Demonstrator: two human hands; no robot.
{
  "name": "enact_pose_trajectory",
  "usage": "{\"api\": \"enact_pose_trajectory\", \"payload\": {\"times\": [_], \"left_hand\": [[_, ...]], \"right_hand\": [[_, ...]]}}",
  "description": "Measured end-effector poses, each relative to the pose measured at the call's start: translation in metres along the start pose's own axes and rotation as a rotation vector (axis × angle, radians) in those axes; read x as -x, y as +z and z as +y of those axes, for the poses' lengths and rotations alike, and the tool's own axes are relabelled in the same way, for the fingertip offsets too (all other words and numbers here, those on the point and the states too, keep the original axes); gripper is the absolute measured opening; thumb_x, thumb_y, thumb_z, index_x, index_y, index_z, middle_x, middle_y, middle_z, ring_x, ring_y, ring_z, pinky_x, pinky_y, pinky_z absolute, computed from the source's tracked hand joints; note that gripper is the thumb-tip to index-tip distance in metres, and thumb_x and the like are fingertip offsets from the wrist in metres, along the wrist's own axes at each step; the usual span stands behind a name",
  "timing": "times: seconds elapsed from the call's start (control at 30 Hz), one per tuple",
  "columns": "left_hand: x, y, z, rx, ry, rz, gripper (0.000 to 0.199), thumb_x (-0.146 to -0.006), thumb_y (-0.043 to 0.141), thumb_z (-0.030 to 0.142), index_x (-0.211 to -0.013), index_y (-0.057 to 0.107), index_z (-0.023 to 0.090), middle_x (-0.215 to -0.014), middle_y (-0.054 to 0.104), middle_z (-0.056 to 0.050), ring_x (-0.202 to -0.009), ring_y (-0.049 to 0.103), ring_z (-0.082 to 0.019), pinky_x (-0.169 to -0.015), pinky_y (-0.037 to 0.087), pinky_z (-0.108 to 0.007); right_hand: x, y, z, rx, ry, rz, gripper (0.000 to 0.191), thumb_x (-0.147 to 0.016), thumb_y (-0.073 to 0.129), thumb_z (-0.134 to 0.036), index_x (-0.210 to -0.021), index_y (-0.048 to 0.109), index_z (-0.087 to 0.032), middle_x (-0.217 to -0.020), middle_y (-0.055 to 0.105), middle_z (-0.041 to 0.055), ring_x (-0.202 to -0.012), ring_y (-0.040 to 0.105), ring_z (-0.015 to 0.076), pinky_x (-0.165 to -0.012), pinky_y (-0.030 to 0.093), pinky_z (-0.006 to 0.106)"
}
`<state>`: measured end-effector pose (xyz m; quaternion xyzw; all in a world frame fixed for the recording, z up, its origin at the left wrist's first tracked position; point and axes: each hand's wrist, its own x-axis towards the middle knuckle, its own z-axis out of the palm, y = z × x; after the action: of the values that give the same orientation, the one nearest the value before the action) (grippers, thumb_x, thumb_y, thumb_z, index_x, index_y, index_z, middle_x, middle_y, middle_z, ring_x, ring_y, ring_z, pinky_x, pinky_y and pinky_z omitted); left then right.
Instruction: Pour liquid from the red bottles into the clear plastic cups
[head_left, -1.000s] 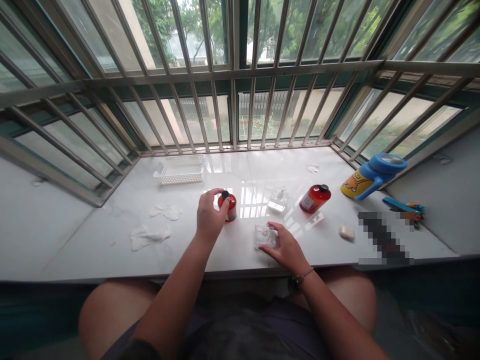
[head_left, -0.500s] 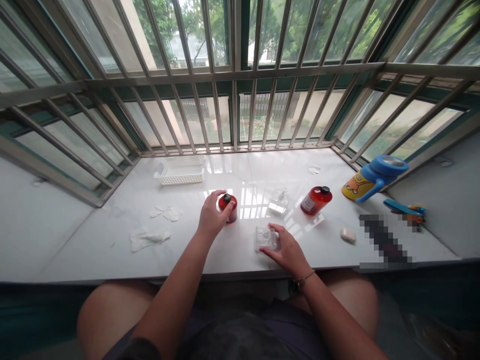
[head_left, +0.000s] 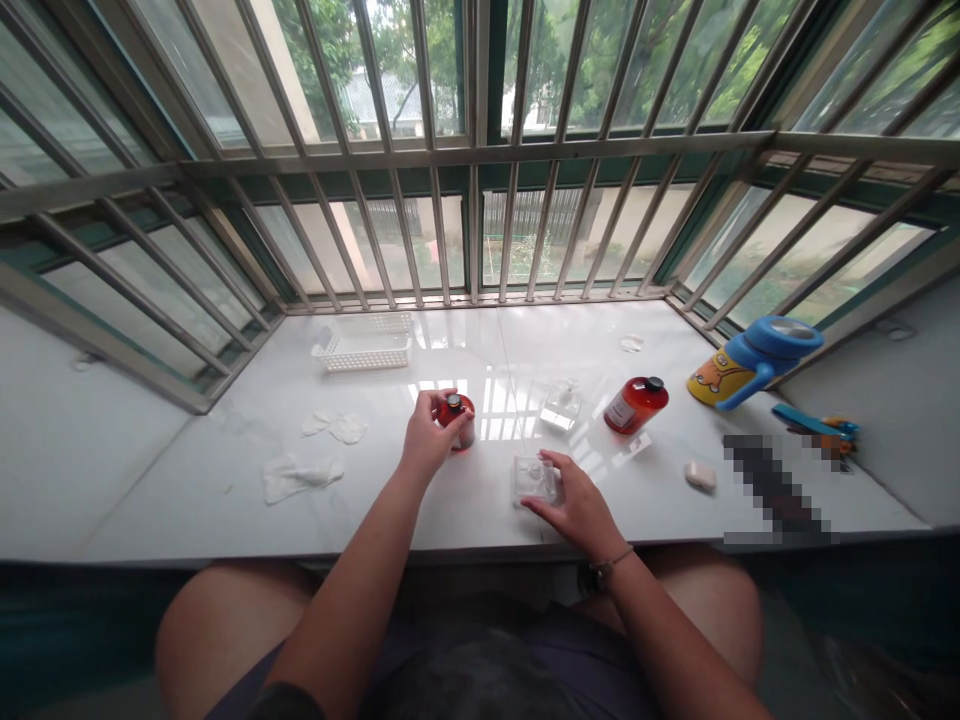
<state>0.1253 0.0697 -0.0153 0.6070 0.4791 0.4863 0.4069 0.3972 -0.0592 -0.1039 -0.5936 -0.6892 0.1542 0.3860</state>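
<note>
My left hand [head_left: 433, 436] is closed round the upper part of a red bottle [head_left: 465, 432] with a black cap, which stands on the white counter. My right hand [head_left: 577, 500] grips the right side of a clear square glass container [head_left: 531, 480] near the counter's front edge. Behind that lies a second clear glass bottle [head_left: 561, 405]. Another red bottle [head_left: 634, 407] with a black cap and a pale label is tilted, to the right of the clear bottle. No hand touches either of these two.
A white perforated basket [head_left: 366, 345] is at the back left. Crumpled tissues [head_left: 300, 478] lie at left. On the right are a blue and yellow flask [head_left: 750, 365], a pale lump [head_left: 700, 475] and blue-orange tools [head_left: 817, 428]. Metal bars line the windows behind.
The fingers of my left hand have closed in round the top of the red bottle. My right hand stays at the clear container. The whole view has shifted slightly.
</note>
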Motion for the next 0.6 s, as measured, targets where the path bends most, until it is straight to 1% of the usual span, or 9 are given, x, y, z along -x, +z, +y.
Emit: {"api": "enact_pose_trajectory", "payload": {"times": [0.13,0.17,0.27,0.33,0.4,0.5,0.6], "left_hand": [[-0.0028,0.0,0.0001,-0.039,0.004,-0.016,0.052,-0.087,0.086,0.038,-0.132,0.061,0.03,-0.14,0.071,-0.009,-0.127,0.07,-0.028,-0.113,0.053,-0.047],[-0.0036,0.0001,0.0001,-0.054,0.005,-0.021,0.051,-0.088,0.085,0.038,-0.133,0.062,0.03,-0.139,0.071,-0.009,-0.127,0.07,-0.028,-0.113,0.053,-0.047],[-0.0044,0.0008,-0.0008,-0.051,-0.002,-0.014,0.042,-0.087,0.085,0.04,-0.121,0.062,0.029,-0.137,0.072,-0.007,-0.122,0.072,-0.027,-0.11,0.054,-0.047],[-0.0041,0.0013,-0.0015,-0.021,-0.004,0.011,0.043,-0.086,0.086,0.039,-0.116,0.058,0.027,-0.138,0.072,-0.008,-0.12,0.072,-0.026,-0.108,0.056,-0.046],[-0.0038,0.0012,-0.0014,-0.004,0.002,0.016,0.047,-0.086,0.086,0.039,-0.121,0.057,0.028,-0.139,0.072,-0.009,-0.123,0.071,-0.026,-0.109,0.055,-0.047],[-0.004,0.0001,-0.0002,-0.054,0.016,-0.016,0.052,-0.088,0.085,0.04,-0.132,0.061,0.031,-0.139,0.072,-0.007,-0.127,0.07,-0.028,-0.114,0.052,-0.048],[-0.0048,-0.0003,-0.0006,-0.075,0.004,-0.023,0.043,-0.087,0.084,0.041,-0.123,0.065,0.029,-0.137,0.073,-0.007,-0.123,0.072,-0.028,-0.111,0.055,-0.048]], "right_hand": [[0.0,0.0,0.0001,-0.001,0.009,-0.005,0.071,-0.089,0.081,-0.06,-0.146,0.054,-0.028,-0.142,0.067,0.0122,-0.129,0.068,0.0372,-0.108,0.059,0.058],[-0.0001,-0.0002,0.0,-0.001,0.011,-0.007,0.071,-0.089,0.081,-0.06,-0.146,0.053,-0.028,-0.142,0.067,0.0121,-0.129,0.068,0.0371,-0.108,0.059,0.058],[-0.0006,-0.0009,-0.0007,-0.004,0.012,-0.008,0.071,-0.089,0.081,-0.06,-0.146,0.053,-0.028,-0.142,0.067,0.0121,-0.128,0.068,0.0369,-0.108,0.059,0.058],[-0.0009,-0.0014,-0.0013,-0.006,0.01,-0.006,0.071,-0.089,0.081,-0.06,-0.146,0.054,-0.028,-0.142,0.067,0.012,-0.127,0.068,0.0369,-0.107,0.06,0.058],[-0.0011,-0.0016,-0.0019,-0.007,0.006,-0.003,0.07,-0.089,0.081,-0.059,-0.146,0.054,-0.028,-0.142,0.067,0.0119,-0.127,0.069,0.0367,-0.107,0.06,0.057],[-0.0011,-0.0016,-0.0021,-0.006,0.005,-0.004,0.071,-0.089,0.081,-0.059,-0.146,0.054,-0.028,-0.142,0.067,0.012,-0.126,0.069,0.0367,-0.106,0.06,0.057],[-0.0008,-0.0012,-0.0011,-0.006,0.006,-0.006,0.071,-0.089,0.081,-0.059,-0.146,0.054,-0.029,-0.142,0.067,0.0121,-0.126,0.069,0.0372,-0.106,0.06,0.058]]}}
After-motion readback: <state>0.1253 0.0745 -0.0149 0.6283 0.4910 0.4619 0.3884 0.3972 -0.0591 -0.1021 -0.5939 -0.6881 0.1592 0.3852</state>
